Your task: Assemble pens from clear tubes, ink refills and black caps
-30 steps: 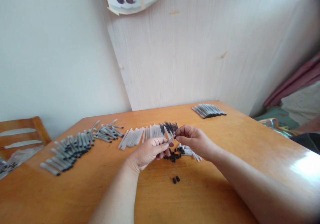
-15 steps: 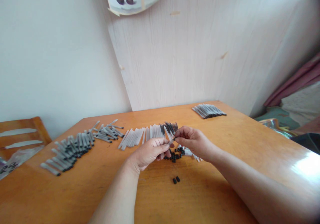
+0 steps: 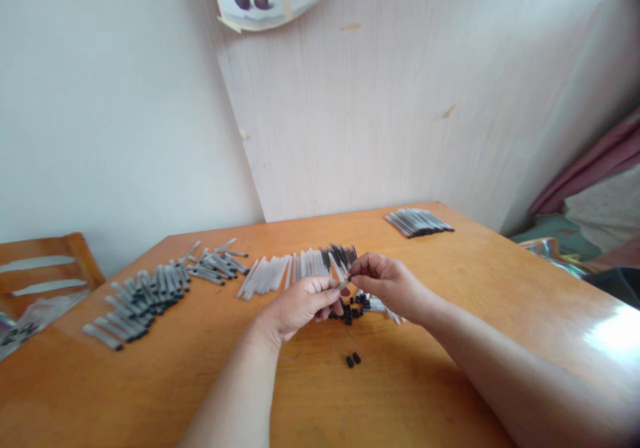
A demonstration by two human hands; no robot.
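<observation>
My left hand (image 3: 300,305) is closed round a thin grey tube (image 3: 341,284) whose tip pokes out toward the right. My right hand (image 3: 383,283) pinches a small black cap against that tip, the two hands meeting above the wooden table (image 3: 450,315). Under them lies a loose heap of black caps (image 3: 350,309), and two more caps (image 3: 353,359) sit closer to me. A row of uncapped pale tubes (image 3: 295,267) lies just behind the hands.
Grey tubes with black ends lie in a pile (image 3: 140,298) at the left, a smaller scatter (image 3: 215,265) behind it. A tidy dark bundle (image 3: 417,221) rests at the far right. A wooden chair (image 3: 45,268) holds a plastic bag (image 3: 30,318). The wall stands close behind.
The hands stay together at the tube's tip with only slight finger shifts. The view has drifted a little; nothing on the table has moved.
</observation>
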